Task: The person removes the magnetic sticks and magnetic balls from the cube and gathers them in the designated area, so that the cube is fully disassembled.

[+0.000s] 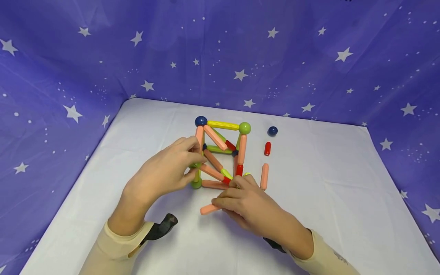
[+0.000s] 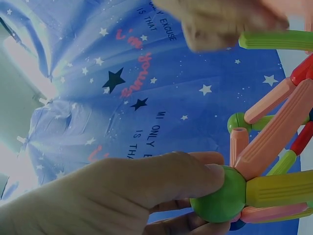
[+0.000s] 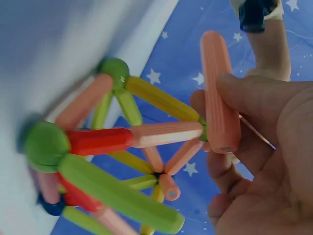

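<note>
Presently we are gripping a pink rod (image 3: 222,117) in the right hand (image 1: 251,204), at five o'clock of the rod-and-ball frame (image 1: 212,172); with the left hand (image 1: 163,168), at nine, we are pinching its green ball (image 2: 217,198). Farther out, we are noting a loose pink rod (image 1: 264,176) at four, red rod (image 1: 267,149) at three, blue ball (image 1: 272,131) at two.

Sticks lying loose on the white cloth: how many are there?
2: a short red stick and, below it in the head view, a longer pink stick, both right of the stick-and-ball frame. The right hand may hide more; its pinched stick isn't counted.
</note>
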